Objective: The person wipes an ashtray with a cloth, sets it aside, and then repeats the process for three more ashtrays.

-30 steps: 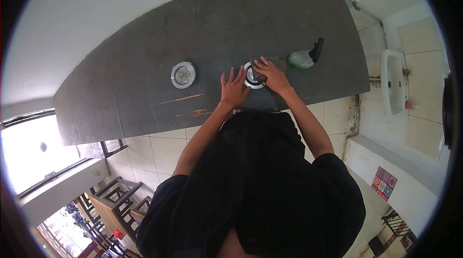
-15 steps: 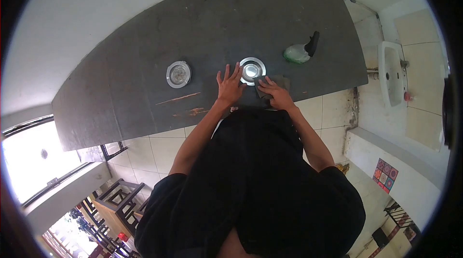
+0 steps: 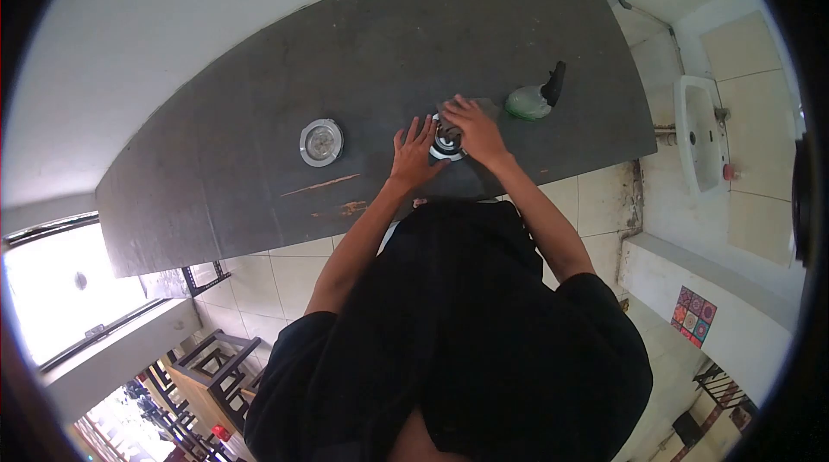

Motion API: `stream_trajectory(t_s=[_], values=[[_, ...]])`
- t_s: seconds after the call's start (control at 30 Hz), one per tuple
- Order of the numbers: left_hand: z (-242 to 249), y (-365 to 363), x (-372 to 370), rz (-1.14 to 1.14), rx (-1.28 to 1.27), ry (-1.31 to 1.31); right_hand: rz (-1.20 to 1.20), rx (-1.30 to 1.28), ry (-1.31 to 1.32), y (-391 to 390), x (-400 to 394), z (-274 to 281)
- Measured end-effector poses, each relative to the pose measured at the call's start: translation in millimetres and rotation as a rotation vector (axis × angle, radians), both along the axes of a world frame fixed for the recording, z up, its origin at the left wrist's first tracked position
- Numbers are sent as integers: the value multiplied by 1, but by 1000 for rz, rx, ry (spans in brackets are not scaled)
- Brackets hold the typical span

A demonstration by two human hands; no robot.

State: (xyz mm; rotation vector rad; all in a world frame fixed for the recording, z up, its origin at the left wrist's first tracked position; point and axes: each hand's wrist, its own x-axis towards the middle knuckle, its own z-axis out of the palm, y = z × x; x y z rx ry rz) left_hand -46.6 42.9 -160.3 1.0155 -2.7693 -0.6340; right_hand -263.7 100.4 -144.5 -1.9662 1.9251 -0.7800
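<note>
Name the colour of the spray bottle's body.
Pale green, with a black trigger head; the bottle shows in the head view.

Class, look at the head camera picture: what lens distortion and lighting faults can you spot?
Head view: fisheye lens, so the dark table edges bow into curves and black corners frame the image; the window at lower left is blown out white; the round metal fixture glints; the hands are sharp, with no obvious motion blur.

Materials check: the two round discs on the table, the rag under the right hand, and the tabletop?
Discs: the free disc and the one under the hands look like polished metal, with bright silvery rims. Rag: dull grey and limp, probably cloth. Tabletop: dark, matte, scuffed, with pale-brown scrape marks near the front edge; possibly painted or laminated wood, but I cannot tell.
</note>
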Motion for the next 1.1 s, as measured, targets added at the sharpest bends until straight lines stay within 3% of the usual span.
stream_trajectory(t_s=[0.07, 0.13, 0.4, 0.63, 0.8, 0.87, 0.97, 1.1], values=[[1, 0, -2, 1, -2, -46, 84, 83, 144, -6, 10, -17], [8, 0, -1, 12, -6, -142, 75, 71, 152, 0, 8, -21], [8, 8, 0, 45, -30, -118, 22, 175, 195, 57, -8, -15], [1, 2, 1, 28, 0, 13, 120, 269, -35, 102, -7, -4], [2, -8, 2, 30, 119, 189, 24, 300, -270, 73, -28, 14], [4, -9, 1, 53, 148, 217, -57, 67, -104, 50, -15, 24], [5, -9, -1, 82, 150, 236, -64, 41, 108, 18, 3, -3], [8, -11, 0, 108, 180, 203, -23, 60, 44, 4, 24, -38]])
